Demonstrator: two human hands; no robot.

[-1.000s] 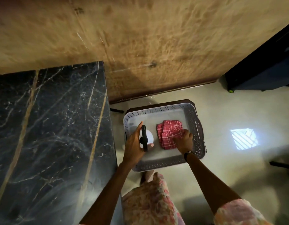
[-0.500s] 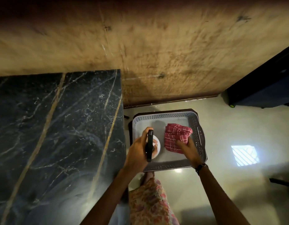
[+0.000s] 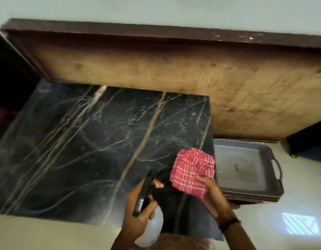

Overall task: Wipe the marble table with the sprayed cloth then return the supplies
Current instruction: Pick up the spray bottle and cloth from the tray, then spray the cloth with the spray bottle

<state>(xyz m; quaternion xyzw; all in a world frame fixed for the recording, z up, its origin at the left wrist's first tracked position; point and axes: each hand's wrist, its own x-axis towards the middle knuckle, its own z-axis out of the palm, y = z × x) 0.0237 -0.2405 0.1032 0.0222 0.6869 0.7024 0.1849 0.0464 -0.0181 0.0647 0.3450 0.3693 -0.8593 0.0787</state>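
Both hands are full — the left hand (image 3: 138, 212) grips the spray bottle (image 3: 150, 226), the right hand (image 3: 212, 193) pinches the folded cloth (image 3: 192, 172) over the counter's (image 3: 84, 150) right edge — wiping and returning remain.

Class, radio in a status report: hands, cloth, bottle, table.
Left hand grips spray bottle. Right hand holds red cloth over marble table. Basket empty. Nothing in the way.

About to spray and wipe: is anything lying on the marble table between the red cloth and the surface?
Nothing visible. The red cloth, held in the right hand, hangs over bare marble table.
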